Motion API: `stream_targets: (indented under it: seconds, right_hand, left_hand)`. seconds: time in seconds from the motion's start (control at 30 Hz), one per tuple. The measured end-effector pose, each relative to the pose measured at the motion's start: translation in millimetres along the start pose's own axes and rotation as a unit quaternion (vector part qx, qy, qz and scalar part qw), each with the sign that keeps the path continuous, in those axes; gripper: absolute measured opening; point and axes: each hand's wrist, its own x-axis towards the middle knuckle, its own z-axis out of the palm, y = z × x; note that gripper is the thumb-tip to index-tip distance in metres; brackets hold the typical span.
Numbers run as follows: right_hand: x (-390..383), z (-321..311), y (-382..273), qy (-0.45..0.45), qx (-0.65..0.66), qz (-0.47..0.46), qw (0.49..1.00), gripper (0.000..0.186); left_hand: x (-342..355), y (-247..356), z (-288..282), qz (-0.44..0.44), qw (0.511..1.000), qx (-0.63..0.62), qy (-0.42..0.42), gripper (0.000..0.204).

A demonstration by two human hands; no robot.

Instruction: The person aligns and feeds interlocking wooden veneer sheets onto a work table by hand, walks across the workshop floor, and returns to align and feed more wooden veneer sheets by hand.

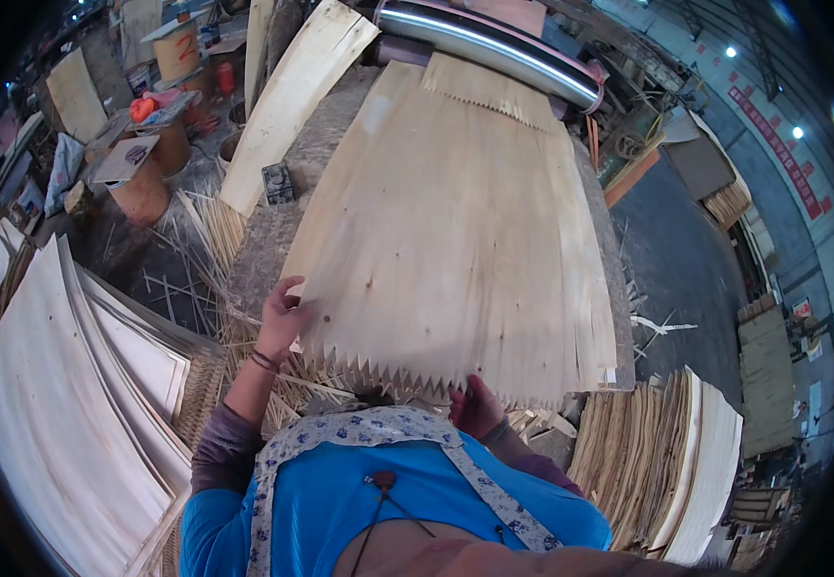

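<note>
A large, pale wood veneer sheet [455,240] lies on the worktable in front of me, its near edge cut in jagged teeth. At its left edge, close to the near corner, my left hand [285,319] is closed on the sheet, with the thumb side over the wood. My right hand [478,408] pinches the toothed near edge right of the middle; some of its fingers are hidden. A smaller veneer piece [484,91] with a toothed edge overlaps the far end, beside a shiny metal roller [494,43].
Stacked veneer sheets stand at my left [71,413] and my right [657,462]. A long veneer strip [292,106] and a small dark block [278,183] lie on the table's left side. Thin wood offcuts [215,226] litter the left. Drum-shaped containers [138,192] stand farther back.
</note>
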Motion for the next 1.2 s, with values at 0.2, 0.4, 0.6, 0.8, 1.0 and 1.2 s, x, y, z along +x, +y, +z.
stream_targets:
  seconds: [0.2,0.4,0.6,0.8,1.0,1.2]
  right_hand:
    - [43,30,-57,0.070,-0.081,-0.130,0.986,0.032]
    - [97,41,-143,0.077,-0.107,-0.164,0.978,0.025]
    - [150,58,-219,0.114,-0.134,-0.233,0.957,0.021]
    - [188,80,-275,0.055,-0.034,-0.321,0.945,0.025]
    - [183,17,-205,0.054,-0.231,-0.255,0.937,0.038]
    - [108,-23,-109,-0.060,-0.250,-0.055,0.965,0.040]
  left_hand:
    - [-11,-59,-24,-0.103,0.987,0.086,0.085,0.051]
    - [-25,-100,-27,-0.061,0.965,0.237,0.098,0.047]
    - [-33,-126,-25,-0.057,0.960,0.255,0.101,0.052]
    - [-29,-107,-16,-0.030,0.945,0.314,0.089,0.051]
    - [-27,-88,-6,-0.053,0.957,0.265,0.102,0.049]
    - [-11,-86,-12,0.008,0.957,0.275,0.088,0.049]
